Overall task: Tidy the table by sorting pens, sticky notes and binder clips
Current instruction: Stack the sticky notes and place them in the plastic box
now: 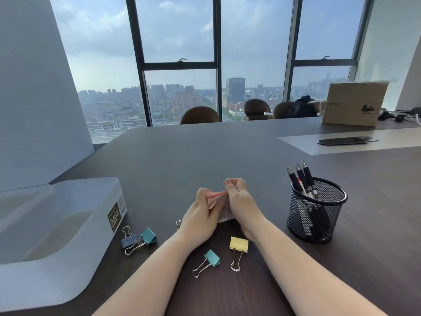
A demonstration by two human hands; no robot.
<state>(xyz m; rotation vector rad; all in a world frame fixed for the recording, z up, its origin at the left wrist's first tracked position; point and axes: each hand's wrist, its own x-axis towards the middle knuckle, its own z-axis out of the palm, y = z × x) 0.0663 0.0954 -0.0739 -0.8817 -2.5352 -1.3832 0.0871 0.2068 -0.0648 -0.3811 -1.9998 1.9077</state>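
Note:
Both hands meet at the table's middle around a pink pad of sticky notes point(216, 195). My left hand point(201, 215) holds the pad from the left, and my right hand point(239, 200) pinches its top edge. On the table near me lie a yellow binder clip point(238, 244), a teal binder clip point(213, 258), a second teal clip point(149, 236) and a blue clip point(128, 242). Another clip's wire handle point(179, 223) peeks out from under my left wrist. Three dark pens point(303, 179) stand in a black mesh pen cup point(316, 213) at the right.
A translucent white plastic storage box point(57, 226) sits at the left. A phone point(346, 140) lies on a pale strip at the far right, with a cardboard box point(355, 102) behind it. Chairs stand along the table's far edge before the windows.

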